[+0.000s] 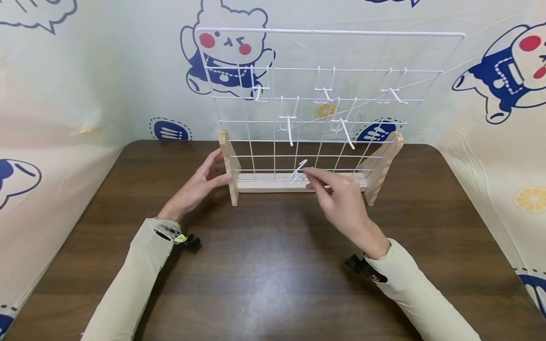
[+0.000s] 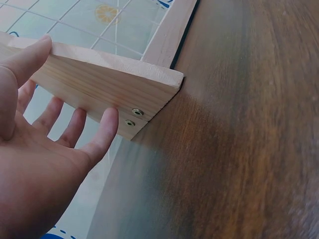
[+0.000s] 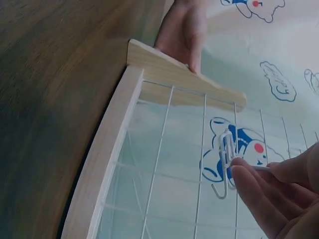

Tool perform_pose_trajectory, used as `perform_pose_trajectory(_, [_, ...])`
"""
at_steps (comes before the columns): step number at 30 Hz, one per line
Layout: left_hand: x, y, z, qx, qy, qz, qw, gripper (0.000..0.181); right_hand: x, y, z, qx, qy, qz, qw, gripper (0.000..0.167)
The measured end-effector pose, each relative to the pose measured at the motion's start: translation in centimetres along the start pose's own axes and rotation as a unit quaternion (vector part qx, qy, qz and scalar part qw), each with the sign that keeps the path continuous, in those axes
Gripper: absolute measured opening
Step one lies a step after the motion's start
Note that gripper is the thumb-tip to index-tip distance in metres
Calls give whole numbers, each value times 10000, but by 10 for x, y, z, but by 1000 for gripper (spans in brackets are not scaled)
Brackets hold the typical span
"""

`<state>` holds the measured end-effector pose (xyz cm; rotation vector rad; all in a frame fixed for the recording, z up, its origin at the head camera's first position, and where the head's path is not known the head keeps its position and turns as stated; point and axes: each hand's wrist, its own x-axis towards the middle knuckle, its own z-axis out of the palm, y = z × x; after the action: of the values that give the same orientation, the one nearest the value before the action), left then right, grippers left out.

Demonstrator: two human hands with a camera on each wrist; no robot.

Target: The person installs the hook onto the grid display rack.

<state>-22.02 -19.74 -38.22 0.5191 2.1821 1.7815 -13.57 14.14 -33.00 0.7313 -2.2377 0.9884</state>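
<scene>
A white wire grid rack (image 1: 315,155) stands upright between two wooden end panels joined by a wooden base bar. My left hand (image 1: 200,177) holds the left end panel (image 2: 99,82); its thumb lies on the front edge and its fingers reach along the outer face toward the back edge. In front of the lower grid, my right hand (image 1: 341,199) pinches a white wire hook (image 3: 227,154) by its prong between thumb and fingers. The hook's looped back and bent end face the grid; whether it touches the wires, I cannot tell.
Several white hooks hang higher on the grid, among them a lower left hook (image 1: 289,128) and a lower right hook (image 1: 346,132). The right end panel (image 1: 384,166) stands on the brown table (image 1: 264,284). A patterned cloth (image 1: 141,71) hangs behind and at both sides.
</scene>
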Motion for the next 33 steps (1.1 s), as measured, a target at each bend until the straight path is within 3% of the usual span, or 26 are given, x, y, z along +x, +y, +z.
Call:
perform_pose_trajectory(4, [5, -14, -5, 21, 42, -4, 10000, 75, -1, 4, -4, -155, 207, -111, 9996, 18])
perform_pose_trajectory(8, [7, -22, -8, 51, 73, 53, 9999, 74, -1, 9, -5, -593, 321, -531, 9963, 19])
perform_pose_trajectory(13, [6, -23, -8, 22, 95, 54, 9999, 73, -1, 16, -1, -1453, 560, -1273, 9796, 26])
perform_pose_trajectory(18, [6, -23, -6, -39, 106, 51, 9999, 73, 3, 21, 4, -1606, 777, -1663, 9698, 31])
perform_pose_trajectory(26, [6, -23, -5, -64, 110, 57, 9999, 75, 12, 30, 10, -1735, 560, -1573, 9706, 34])
perform_pose_trajectory(33, [8, -25, -5, -164, 104, 252, 9995, 72, 3, 36, 20, -1933, 231, -1564, 9683, 36])
